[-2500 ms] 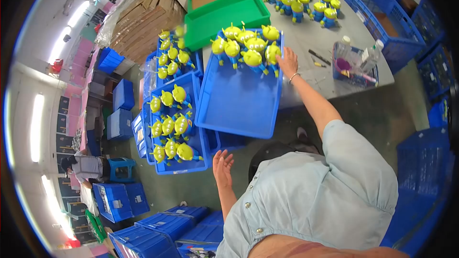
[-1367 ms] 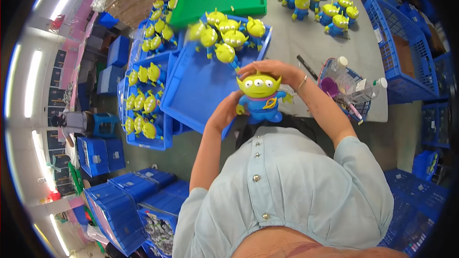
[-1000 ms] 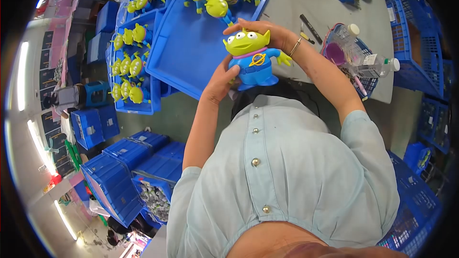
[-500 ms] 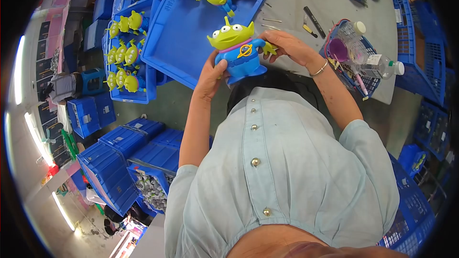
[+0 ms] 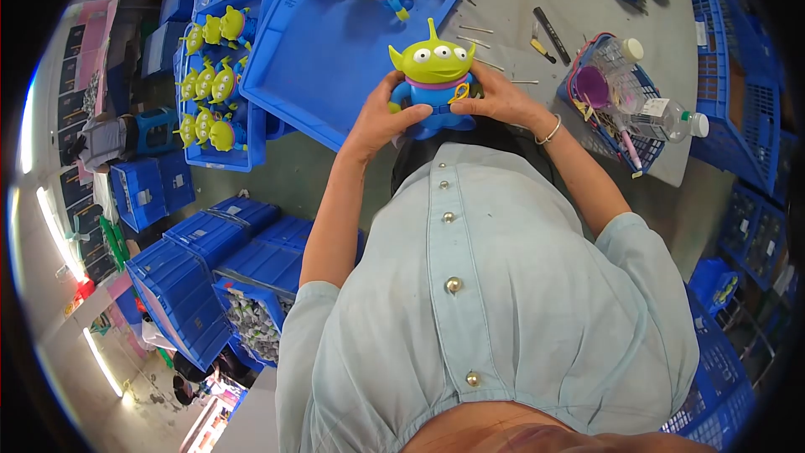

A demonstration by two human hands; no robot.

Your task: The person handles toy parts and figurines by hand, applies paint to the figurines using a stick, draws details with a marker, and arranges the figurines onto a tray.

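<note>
A green three-eyed alien toy figure with a blue body stands upright between my hands, close to my shirt front, its face towards me. My left hand wraps its left side in view, thumb on the lower body. On the other side my right hand grips it, thumb near the yellow ringed emblem on its chest. Parts of its arms and back are hidden by my fingers. Just beyond, a blue tray holds several like figures at its far end.
Left of the tray, another blue bin holds rows of alien figures. On the grey table lie thin metal rods, a black pen and a yellow-black cutter. A small basket with plastic bottles stands right. Stacked blue crates are lower left.
The toy has turned from a tilt to upright and faces me. My right hand has moved from the toy's arm onto its body; my left thumb now lies across its front.
</note>
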